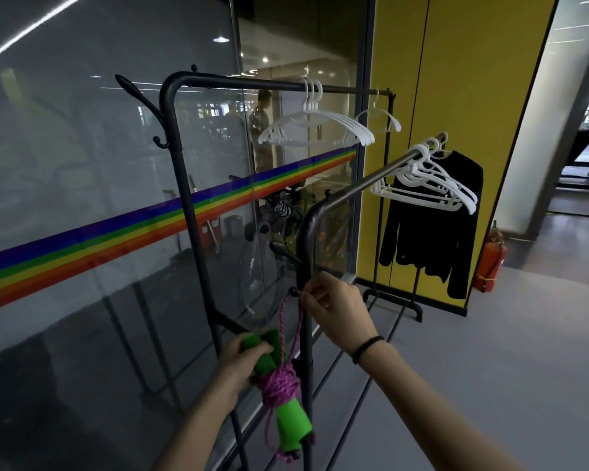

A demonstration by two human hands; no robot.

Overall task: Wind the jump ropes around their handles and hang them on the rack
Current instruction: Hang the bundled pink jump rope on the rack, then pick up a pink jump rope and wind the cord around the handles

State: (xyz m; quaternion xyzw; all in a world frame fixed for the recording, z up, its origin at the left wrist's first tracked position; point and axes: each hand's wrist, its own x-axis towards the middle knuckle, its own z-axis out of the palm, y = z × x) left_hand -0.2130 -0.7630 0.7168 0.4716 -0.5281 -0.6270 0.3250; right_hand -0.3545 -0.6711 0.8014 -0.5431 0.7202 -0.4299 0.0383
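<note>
A jump rope with green foam handles has its pink-purple cord wound around the middle of the handles. My left hand grips the upper ends of the handles low in the view. A loop of the cord rises to a small knobbed hook on the near black rack. My right hand pinches that loop right at the hook. A black band sits on my right wrist.
A taller black rack with white hangers stands against the glass wall with a rainbow stripe. More white hangers and a black garment hang at the near rack's far end. A red fire extinguisher stands by the yellow wall.
</note>
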